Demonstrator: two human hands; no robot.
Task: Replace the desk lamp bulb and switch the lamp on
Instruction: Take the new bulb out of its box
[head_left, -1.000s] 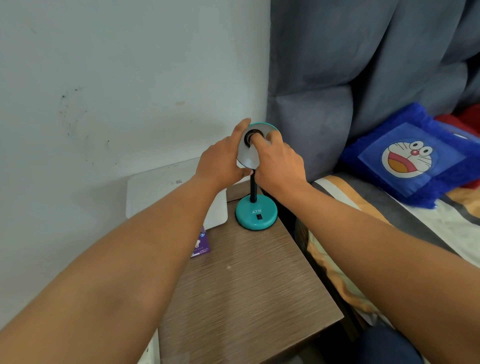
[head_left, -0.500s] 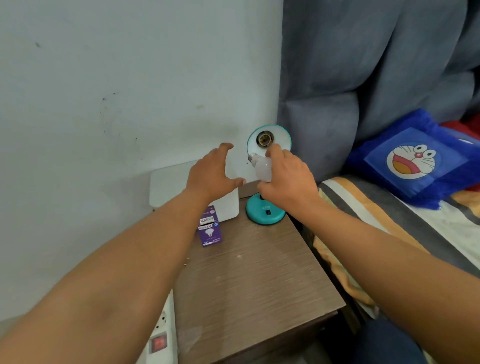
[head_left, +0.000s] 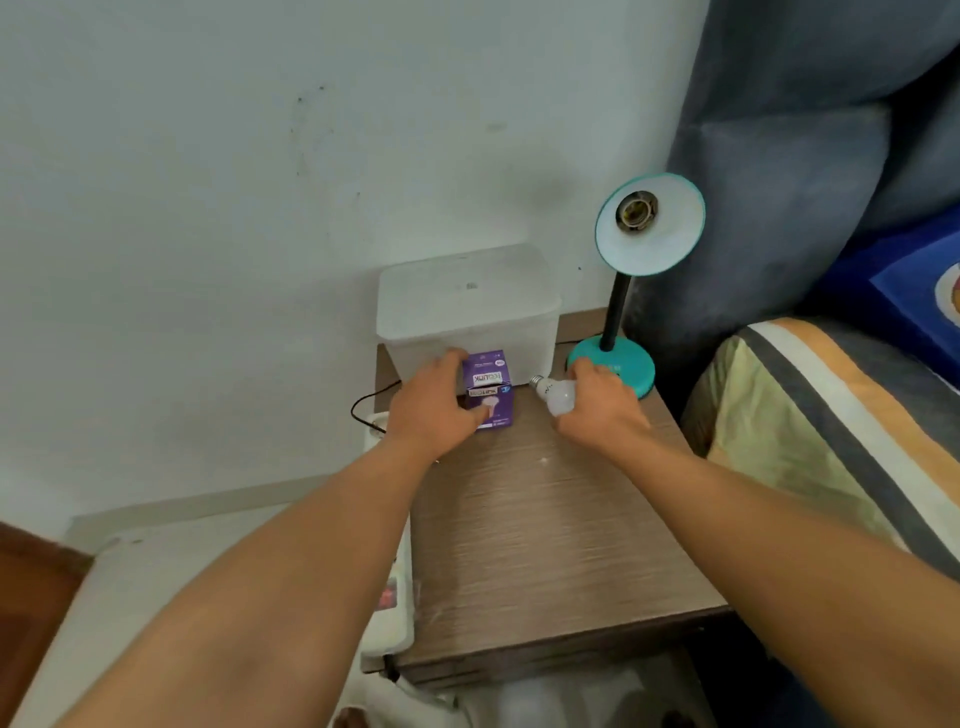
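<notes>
A teal desk lamp stands at the back right of a wooden bedside table. Its shade faces me and the socket is bare. My right hand is shut on a white bulb, low over the table in front of the lamp's base, screw end pointing left. My left hand wraps around a small purple bulb box that stands on the table, thumb on its front, fingers behind.
A translucent white plastic bin sits against the wall behind the box. A black cable and a white power strip lie left of the table. The grey headboard and the bed are on the right.
My right hand unscrewed the bulb from the shade and brought it down to the table. My left hand left the shade and dropped onto the purple box.
</notes>
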